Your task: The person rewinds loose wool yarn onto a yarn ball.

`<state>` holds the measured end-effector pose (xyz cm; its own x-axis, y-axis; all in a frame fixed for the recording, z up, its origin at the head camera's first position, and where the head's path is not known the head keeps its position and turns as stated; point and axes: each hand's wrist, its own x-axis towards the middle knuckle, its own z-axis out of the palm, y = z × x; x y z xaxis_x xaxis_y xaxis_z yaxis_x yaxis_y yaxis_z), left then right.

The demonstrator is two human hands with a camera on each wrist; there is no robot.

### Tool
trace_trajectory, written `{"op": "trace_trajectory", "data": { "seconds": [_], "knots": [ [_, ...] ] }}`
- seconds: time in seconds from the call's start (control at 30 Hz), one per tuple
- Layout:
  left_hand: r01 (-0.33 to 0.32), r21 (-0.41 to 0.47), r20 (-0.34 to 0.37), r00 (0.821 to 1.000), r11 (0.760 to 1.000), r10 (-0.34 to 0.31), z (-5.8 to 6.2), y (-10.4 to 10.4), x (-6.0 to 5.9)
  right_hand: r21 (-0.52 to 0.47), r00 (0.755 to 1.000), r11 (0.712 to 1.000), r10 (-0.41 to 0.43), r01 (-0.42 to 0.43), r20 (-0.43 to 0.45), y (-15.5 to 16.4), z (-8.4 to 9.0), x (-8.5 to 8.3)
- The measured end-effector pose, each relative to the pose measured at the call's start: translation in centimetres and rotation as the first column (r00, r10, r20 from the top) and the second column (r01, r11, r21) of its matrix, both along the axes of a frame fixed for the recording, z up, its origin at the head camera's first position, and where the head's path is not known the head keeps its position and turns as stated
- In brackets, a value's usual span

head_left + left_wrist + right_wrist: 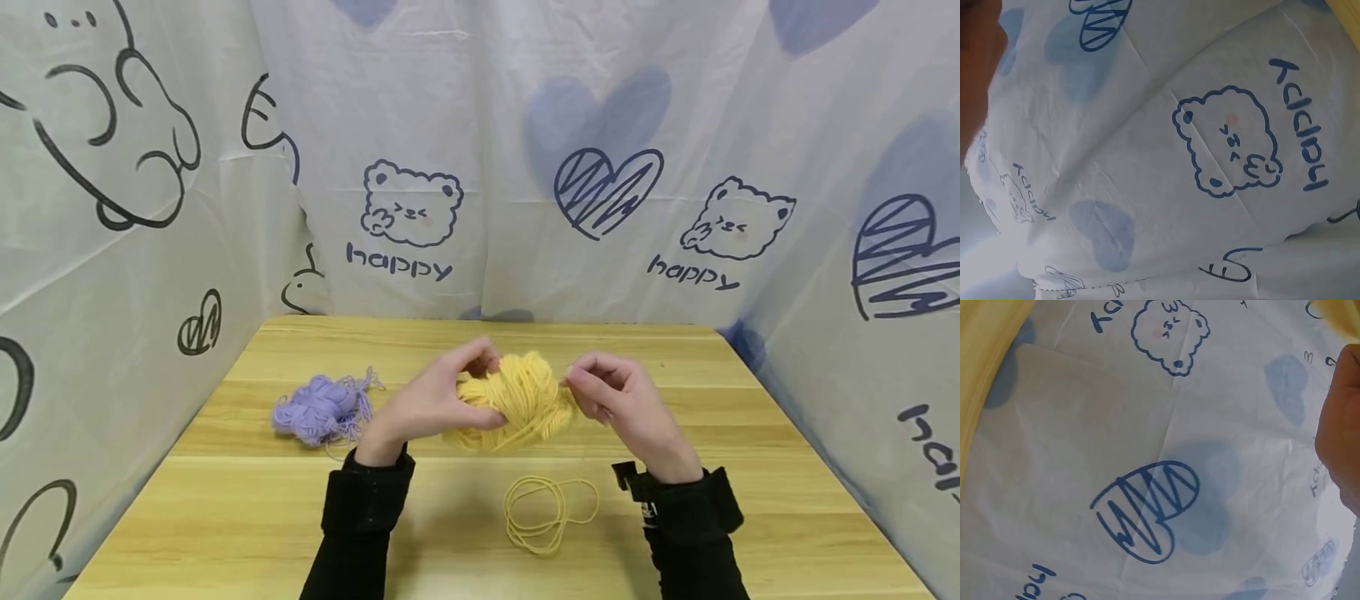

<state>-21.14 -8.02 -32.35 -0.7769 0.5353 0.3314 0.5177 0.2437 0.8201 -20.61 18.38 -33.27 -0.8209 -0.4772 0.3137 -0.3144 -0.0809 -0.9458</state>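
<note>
In the head view my left hand [438, 398] grips a bundle of yellow yarn [527, 393] above the table, thumb on the near side and fingers behind it. Close by on the right, my right hand [626, 402] pinches at the bundle's right edge, thumb and index finger together; the strand between them is too small to make out. Below the hands, a loose loop of yellow yarn [536, 517] lies on the wood. Only part of the left hand [979, 75] shows in the left wrist view. The right wrist view has the right hand [1341, 431] at its edge, with a yellow blur above.
A tangled bundle of purple yarn [321, 408] lies on the table [247, 508] at the left, near my left wrist. White curtains [510, 108] with printed hearts and bears stand around the table's back and sides.
</note>
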Motion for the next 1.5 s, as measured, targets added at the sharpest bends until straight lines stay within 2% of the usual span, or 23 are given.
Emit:
{"op": "trace_trajectory", "data": {
  "seconds": [0.1,0.2,0.37,0.5,0.6,0.7,0.77,0.9,0.97,1.03,1.17,1.27,1.33,1.4,1.5],
  "knots": [
    [-0.119,0.039,0.007,0.993,0.992,0.119,0.0,0.1,-0.2,0.039,0.998,0.998,-0.046,0.048,-0.053,-0.3,0.4,0.6],
    [-0.212,0.107,0.026,0.977,0.971,0.211,0.1,0.2,-0.3,0.097,0.993,0.993,-0.061,0.071,-0.105,-0.7,0.7,1.1],
    [-0.305,0.215,0.058,0.952,0.928,0.299,0.2,0.3,-0.3,0.163,0.991,0.987,0.022,0.0,-0.134,-1.4,0.7,1.3],
    [-0.333,0.301,0.072,0.942,0.893,0.327,0.4,0.4,-0.2,0.224,0.985,0.97,0.121,-0.092,-0.122,-1.8,0.3,1.2],
    [-0.32,0.387,0.099,0.947,0.865,0.306,0.6,0.5,0.0,0.272,0.98,0.953,0.168,-0.134,-0.103,-2.1,-0.1,0.9],
    [-0.283,0.469,0.146,0.959,0.836,0.242,0.9,0.6,0.2,0.3,0.978,0.942,0.185,-0.15,-0.093,-2.4,-0.5,0.3],
    [-0.247,0.512,0.173,0.968,0.823,0.183,1.0,0.5,0.4,0.302,0.981,0.941,0.181,-0.151,-0.072,-2.4,-0.9,0.0],
    [-0.119,0.578,0.2,0.98,0.807,0.0,1.1,0.1,0.7,0.286,0.983,0.945,0.179,-0.159,-0.046,-1.8,-1.2,-0.6],
    [-0.046,0.573,0.199,0.976,0.819,-0.084,1.1,-0.2,0.8,0.264,0.986,0.952,0.164,-0.153,-0.018,-1.3,-1.2,-0.7],
    [0.015,0.519,0.195,0.972,0.855,-0.135,1.1,-0.5,0.9,0.226,0.99,0.964,0.143,-0.14,0.001,-0.7,-1.1,-0.8],
    [0.098,0.343,0.164,0.973,0.934,-0.163,1.1,-0.7,1.1,0.138,0.997,0.988,0.071,-0.075,0.037,0.0,-0.7,-0.6],
    [0.127,0.212,0.108,0.982,0.969,-0.152,0.9,-0.5,0.9,0.081,0.999,0.996,0.016,-0.02,0.047,0.1,-0.4,-0.4],
    [0.112,0.132,0.06,0.991,0.985,-0.121,0.7,-0.3,0.7,0.045,0.999,0.999,-0.005,0.003,0.045,0.0,-0.1,-0.2],
    [0.057,0.062,0.016,0.998,0.996,-0.059,0.5,-0.2,0.5,0.023,0.999,1.0,-0.02,0.02,0.03,0.0,0.1,0.1],
    [-0.052,0.011,-0.025,0.998,0.999,0.052,0.2,0.1,0.2,0.041,0.998,0.998,-0.056,0.057,-0.038,-0.1,0.5,0.7]
  ]
}}
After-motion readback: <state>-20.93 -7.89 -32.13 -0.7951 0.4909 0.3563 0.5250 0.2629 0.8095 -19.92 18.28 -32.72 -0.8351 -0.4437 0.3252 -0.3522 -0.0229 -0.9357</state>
